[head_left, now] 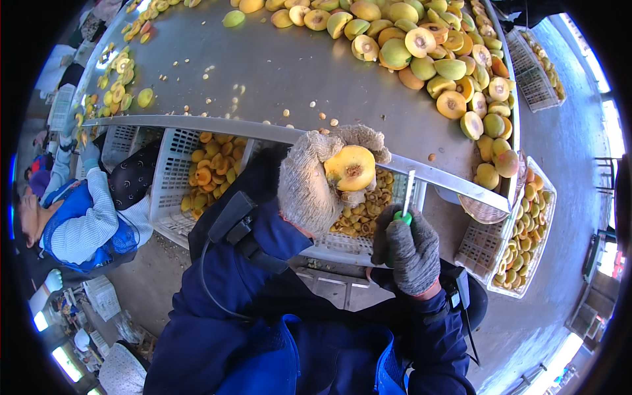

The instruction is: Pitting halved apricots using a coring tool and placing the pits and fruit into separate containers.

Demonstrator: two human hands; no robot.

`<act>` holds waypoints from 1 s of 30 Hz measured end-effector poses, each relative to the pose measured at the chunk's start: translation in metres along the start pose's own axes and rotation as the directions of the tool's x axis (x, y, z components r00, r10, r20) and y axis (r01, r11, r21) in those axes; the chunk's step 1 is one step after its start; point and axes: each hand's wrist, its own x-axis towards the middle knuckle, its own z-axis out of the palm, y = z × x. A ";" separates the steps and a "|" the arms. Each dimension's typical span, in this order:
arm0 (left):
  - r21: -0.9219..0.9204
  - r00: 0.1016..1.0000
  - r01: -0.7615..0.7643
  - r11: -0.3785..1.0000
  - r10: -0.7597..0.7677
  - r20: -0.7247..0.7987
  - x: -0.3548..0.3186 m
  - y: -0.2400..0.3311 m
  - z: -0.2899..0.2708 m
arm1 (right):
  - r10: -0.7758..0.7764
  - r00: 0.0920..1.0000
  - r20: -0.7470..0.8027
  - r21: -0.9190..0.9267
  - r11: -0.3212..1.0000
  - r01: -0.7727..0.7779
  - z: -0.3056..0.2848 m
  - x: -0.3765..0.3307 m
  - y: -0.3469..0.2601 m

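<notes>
In my left hand point(304, 184), gloved in worn pale knit, is a yellow peach half point(352, 167). Its cut face is turned up, with a brownish hollow at the middle. My right hand point(413, 255), in a grey glove, is closed round the green handle of a small knife point(409, 191). The narrow metal blade points up and away from me, apart from the peach. Both hands are at the near edge of a metal table point(217, 59). Below them stands a white crate point(342, 249) of small yellow fruit pieces, partly hidden by my left hand.
Many peach halves point(421, 43) are heaped along the table's far and right sides; loose bits lie nearer. Another crate point(161, 174) of halves stands at left, a full crate point(520, 237) and wicker basket point(484, 209) at right. A co-worker point(92, 210) sits at far left.
</notes>
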 end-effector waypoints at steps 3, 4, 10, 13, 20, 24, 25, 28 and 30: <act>0.006 1.000 0.014 1.000 -0.014 -0.010 -0.003 -0.005 -0.005 | -0.241 0.969 0.050 -0.495 0.837 0.234 0.005 -0.003 0.018; 0.116 0.996 -0.059 0.991 0.066 -0.058 -0.003 -0.009 -0.004 | -0.237 0.970 0.047 -0.489 0.842 0.230 0.009 -0.003 0.020; -0.068 0.981 -0.041 0.997 0.053 0.185 -0.004 -0.017 -0.010 | -0.386 0.923 -0.010 -0.728 0.635 0.258 0.018 -0.003 0.030; 0.112 0.982 -0.171 0.979 0.161 0.095 -0.006 -0.024 -0.023 | -0.507 0.862 0.014 -0.756 0.559 0.341 0.027 0.004 0.032; 0.636 0.901 -0.282 0.719 0.426 -0.083 -0.015 -0.056 -0.042 | -0.302 0.953 -0.020 -0.648 0.730 0.217 0.041 -0.001 0.030; 0.801 0.920 -0.251 0.543 0.392 0.023 -0.017 -0.054 -0.052 | -0.175 0.984 0.039 -0.488 0.856 0.172 0.044 -0.001 0.026; 0.355 0.957 -0.285 0.890 0.282 0.062 -0.017 -0.052 -0.048 | -0.127 0.991 0.042 -0.449 0.884 0.132 0.043 -0.001 0.028; 0.019 0.972 -0.220 0.975 0.218 0.086 -0.018 -0.048 -0.037 | -0.025 0.992 0.122 -0.351 0.934 0.067 0.036 0.004 0.018; 0.240 0.963 -0.266 0.934 0.271 0.011 -0.020 -0.048 -0.032 | 0.003 0.990 0.142 -0.352 0.935 0.047 0.032 0.003 0.017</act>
